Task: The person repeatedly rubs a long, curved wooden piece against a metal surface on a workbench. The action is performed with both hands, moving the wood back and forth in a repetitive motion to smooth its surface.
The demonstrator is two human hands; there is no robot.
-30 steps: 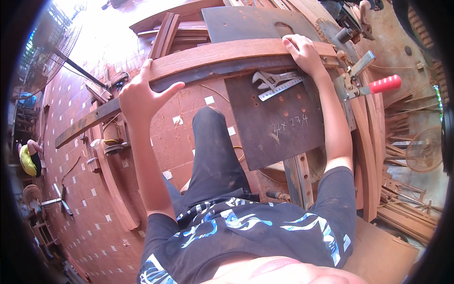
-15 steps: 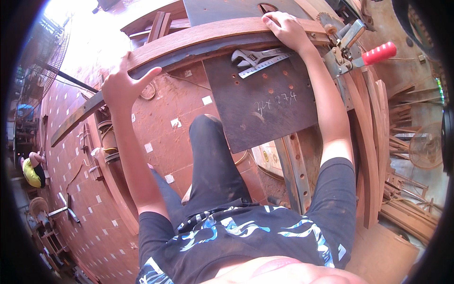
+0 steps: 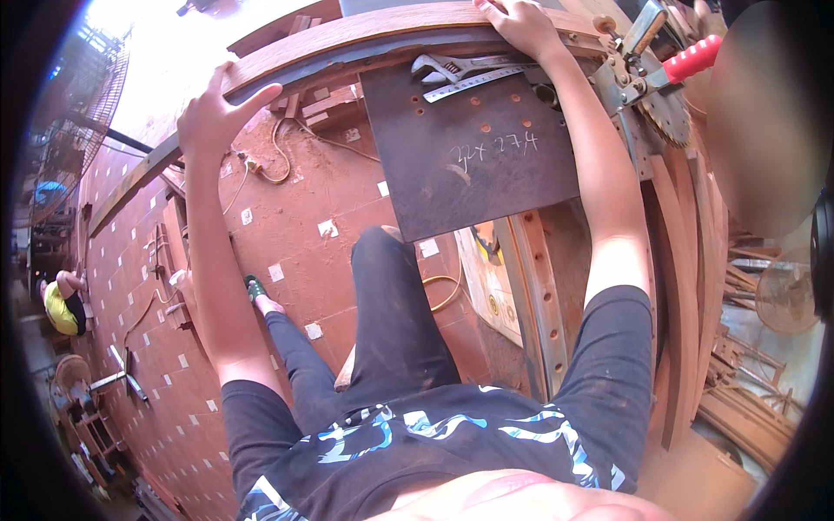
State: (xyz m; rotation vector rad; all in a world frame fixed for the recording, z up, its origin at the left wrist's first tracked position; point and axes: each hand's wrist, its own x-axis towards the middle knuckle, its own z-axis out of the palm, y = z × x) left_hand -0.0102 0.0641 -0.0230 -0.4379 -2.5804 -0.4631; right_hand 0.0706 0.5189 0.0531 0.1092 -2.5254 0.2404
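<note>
Plank (image 3: pixel 365 35) under right hand (image 3: pixel 525 26); near left hand (image 3: pixel 207 117)

Curved wooden board (image 3: pixel 365 33), along the upper edge; left hand (image 3: pixel 207 123), thumb spread wide, at its left end; right hand (image 3: pixel 523 28), laid on it farther right; adjustable wrench (image 3: pixel 460 68) and metal ruler (image 3: pixel 469 85), side by side on a dark panel (image 3: pixel 486 193) chalked with figures; clamp (image 3: pixel 632 85), red-handled, beside a toothed saw blade (image 3: pixel 669 117); tiled floor (image 3: pixel 304 217), red-brown, white insets.
</note>
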